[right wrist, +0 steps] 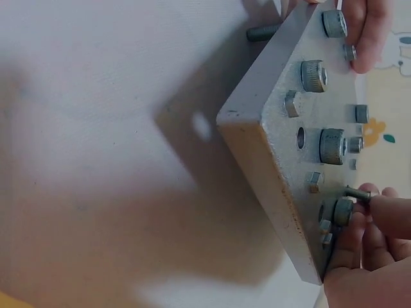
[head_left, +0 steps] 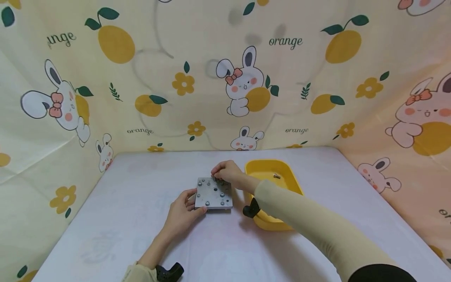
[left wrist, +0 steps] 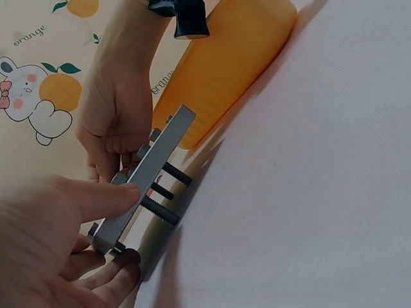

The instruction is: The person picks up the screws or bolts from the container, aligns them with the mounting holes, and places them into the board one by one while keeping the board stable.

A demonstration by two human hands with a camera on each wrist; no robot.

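The white cloth-covered table [head_left: 116, 219] lies open to the left of the square grey metal plate [head_left: 213, 194] and along its near edge, wide enough for a hand to pass. Just right of the plate, the yellow plastic tray [head_left: 294, 184] blocks the way, with the right forearm lying across its near part. The left hand [head_left: 183, 209] closes off the plate's near-left corner, the right hand [head_left: 227, 172] its far edge. Bolt shanks [left wrist: 168, 192] fill the gap beneath the plate. Printed fabric walls [head_left: 53, 117] bound the left, far and right sides.
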